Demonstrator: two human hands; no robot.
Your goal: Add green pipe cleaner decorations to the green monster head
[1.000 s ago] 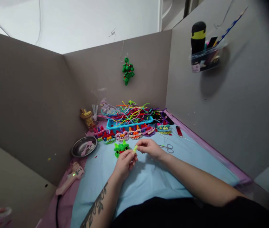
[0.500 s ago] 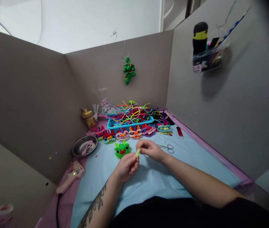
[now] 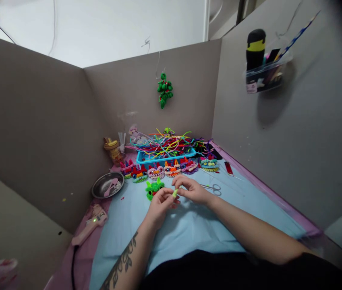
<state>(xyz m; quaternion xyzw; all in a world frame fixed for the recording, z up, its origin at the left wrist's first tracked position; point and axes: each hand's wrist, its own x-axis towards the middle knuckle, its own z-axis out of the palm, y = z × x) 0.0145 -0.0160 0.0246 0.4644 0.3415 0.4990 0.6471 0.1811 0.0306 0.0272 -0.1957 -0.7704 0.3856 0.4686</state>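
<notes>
A short yellow-green pipe cleaner piece (image 3: 175,193) is pinched between the fingertips of my left hand (image 3: 161,205). My right hand (image 3: 191,190) meets it from the other side, thumb and index finger closed on its upper end. Just behind my left hand sits a green fuzzy animal head (image 3: 154,187) with pale green ears, dark eyes and a red mouth; my fingers cover part of it. To the right of my right hand lie metal scissors (image 3: 216,189), their blades partly hidden behind it.
A blue tray (image 3: 166,159) heaped with colourful pipe cleaners (image 3: 171,144) stands at the back. Several finished heads (image 3: 172,168) line its front. At left are a metal bowl (image 3: 98,187) and a pink glue gun (image 3: 94,225) with a lit green light. Grey panels (image 3: 149,96) enclose the table.
My left hand has turned and risen slightly, now covering more of the green head. The fingers of both hands have shifted around the yellow-green piece, which stays between them.
</notes>
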